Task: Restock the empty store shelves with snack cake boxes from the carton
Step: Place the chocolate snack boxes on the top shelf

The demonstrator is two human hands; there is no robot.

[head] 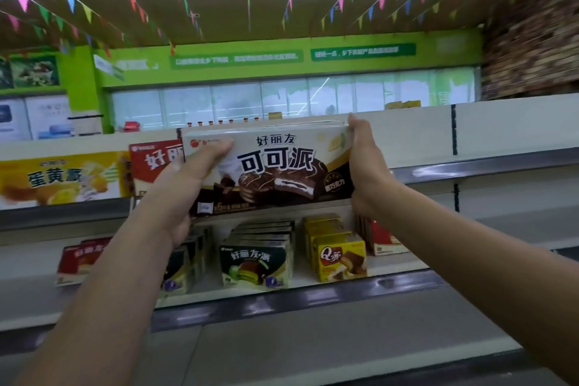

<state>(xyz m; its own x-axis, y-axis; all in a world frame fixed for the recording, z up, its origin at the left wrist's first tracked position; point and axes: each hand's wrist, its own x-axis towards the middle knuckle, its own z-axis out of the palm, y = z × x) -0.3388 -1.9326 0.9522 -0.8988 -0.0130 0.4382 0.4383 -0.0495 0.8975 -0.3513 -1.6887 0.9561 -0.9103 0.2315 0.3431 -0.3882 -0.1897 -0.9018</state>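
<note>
A wide white and dark-brown snack cake box [275, 166] with a chocolate pie picture stands upright at the top shelf [470, 171], held between both hands. My left hand [188, 178] grips its left end, thumb lying across the front. My right hand [365, 163] clasps its right end, fingers behind the box. A red box [155, 163] stands just left of it, partly hidden, and a yellow box [59, 178] stands further left. The carton is not in view.
The shelf below [313, 294] carries red boxes [80, 257], green-pie boxes [257, 260], yellow boxes [340, 252] and another red box [383, 240]. To the right of the held box both shelves are bare. Lower shelf boards [344, 345] jut out toward me.
</note>
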